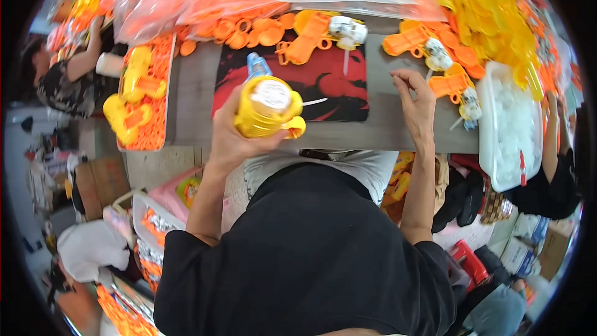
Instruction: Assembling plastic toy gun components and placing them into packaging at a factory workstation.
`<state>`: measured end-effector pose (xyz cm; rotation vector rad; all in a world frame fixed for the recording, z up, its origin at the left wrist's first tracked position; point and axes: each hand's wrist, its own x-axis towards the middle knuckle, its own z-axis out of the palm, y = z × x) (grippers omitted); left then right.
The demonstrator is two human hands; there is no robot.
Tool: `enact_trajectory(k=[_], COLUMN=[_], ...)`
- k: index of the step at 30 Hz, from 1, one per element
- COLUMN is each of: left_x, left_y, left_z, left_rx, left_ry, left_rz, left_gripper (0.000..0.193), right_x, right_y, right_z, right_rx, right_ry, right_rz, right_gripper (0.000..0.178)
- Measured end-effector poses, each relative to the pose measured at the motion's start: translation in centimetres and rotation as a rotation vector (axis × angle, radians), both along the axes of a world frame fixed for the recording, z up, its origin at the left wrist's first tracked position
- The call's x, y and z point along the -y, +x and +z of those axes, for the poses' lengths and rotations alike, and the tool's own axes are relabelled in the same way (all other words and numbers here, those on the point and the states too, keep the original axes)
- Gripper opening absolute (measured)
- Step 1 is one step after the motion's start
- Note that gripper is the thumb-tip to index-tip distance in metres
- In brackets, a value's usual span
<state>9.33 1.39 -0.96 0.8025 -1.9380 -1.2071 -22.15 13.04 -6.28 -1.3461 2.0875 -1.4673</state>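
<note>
Orange toy parts (308,40) & white tub (513,127) round mat (323,84).

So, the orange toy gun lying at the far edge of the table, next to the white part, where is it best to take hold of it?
Probably by its handle. The orange toy gun lies flat, with its ring-shaped grip end pointing toward the person's left, free of the white part at its other end. Coming from above and from the near side looks easiest; the left hand already holds a yellow toy.
</note>
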Motion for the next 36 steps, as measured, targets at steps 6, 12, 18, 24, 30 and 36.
enact_trajectory(k=[6, 12, 18, 24, 30, 36], left_x=[1.1, 1.0, 4.0, 8.0, 5.1, 3.5], left_y=[9.6, 8.5, 6.4, 4.9, 6.5, 7.6], left_z=[-2.7, -5.6, -4.8, -6.4, -6.5, -5.9], left_rx=[-0.62, -0.818, -0.948, -0.833, -0.843, -0.857], left_ry=[0.979, 1.328, 1.32, 1.244, 1.118, 1.183], left_rz=[0.094, -0.117, -0.026, 0.025, -0.057, -0.032], left_gripper=[0.072, 0.066, 0.055, 0.054, 0.075, 0.066], right_x=[3.2, 4.3, 2.8, 5.9, 9.9, 7.9], right_y=[4.9, 8.8, 9.0, 4.8, 5.3, -2.6], right_z=[0.4, 0.0, -0.5, -1.8, -3.0, -1.0], right_rx=[0.042, 0.078, 0.1, -0.191, -0.218, -0.338], right_ry=[0.058, 0.127, 0.129, -0.059, -0.147, -0.114], right_rz=[0.229, 0.317, 0.294, 0.002, 0.024, -0.309], right_gripper=[0.012, 0.013, 0.012, 0.034, 0.06, 0.031])
